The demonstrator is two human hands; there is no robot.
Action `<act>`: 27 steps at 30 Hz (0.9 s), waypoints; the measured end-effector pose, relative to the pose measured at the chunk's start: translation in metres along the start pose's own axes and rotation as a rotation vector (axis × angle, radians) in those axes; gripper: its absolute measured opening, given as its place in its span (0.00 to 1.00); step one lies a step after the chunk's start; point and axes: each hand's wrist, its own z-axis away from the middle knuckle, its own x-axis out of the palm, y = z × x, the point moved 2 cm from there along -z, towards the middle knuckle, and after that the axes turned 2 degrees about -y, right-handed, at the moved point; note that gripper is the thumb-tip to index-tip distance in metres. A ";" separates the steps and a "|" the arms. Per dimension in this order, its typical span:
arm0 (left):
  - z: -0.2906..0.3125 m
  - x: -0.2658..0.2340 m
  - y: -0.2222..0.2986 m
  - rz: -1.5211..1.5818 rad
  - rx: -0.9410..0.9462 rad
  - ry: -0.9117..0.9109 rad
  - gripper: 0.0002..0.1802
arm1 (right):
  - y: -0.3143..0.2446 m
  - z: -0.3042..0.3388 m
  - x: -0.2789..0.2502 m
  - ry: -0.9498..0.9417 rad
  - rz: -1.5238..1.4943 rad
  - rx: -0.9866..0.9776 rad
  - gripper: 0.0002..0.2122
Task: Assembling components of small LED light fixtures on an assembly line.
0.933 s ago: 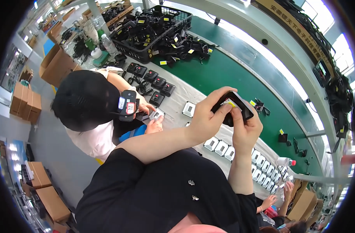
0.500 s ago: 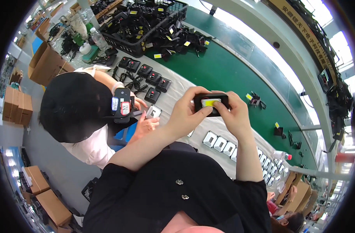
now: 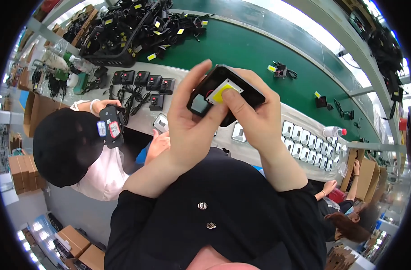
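On my remote feed I note the black housing (image 3: 214, 75) raised at the green workbench (image 3: 241, 51); left hand (image 3: 187, 128) clasps its left side, right hand (image 3: 259, 117) its right, thumb (image 3: 240, 102) pressing the yellow-faced plate (image 3: 220, 92).

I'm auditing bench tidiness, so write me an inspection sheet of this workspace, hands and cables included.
Surface: green bench top, pale grey strip along its near side.
Work: black housing with yellow panel at its open face; white-framed units in rows at right.
Clutter: black basket heaped with dark parts, more beside it; red-capped bottle near the rows.
Hands: left hand and right hand hold the black housing; right thumb on the yellow panel.
Cables: black cables loose beside black units at left.
Surroundings: co-workers at left and right; cardboard boxes at lower left.
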 end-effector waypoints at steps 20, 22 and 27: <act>-0.011 0.029 0.015 -0.097 0.025 -0.309 0.25 | -0.030 0.014 -0.014 0.032 0.116 -0.091 0.08; -0.011 0.029 0.014 -0.085 0.077 -0.294 0.24 | -0.031 0.014 -0.014 0.051 0.119 -0.079 0.08; -0.002 0.031 0.010 0.035 0.098 -0.256 0.18 | -0.026 0.017 -0.018 -0.002 0.108 -0.158 0.08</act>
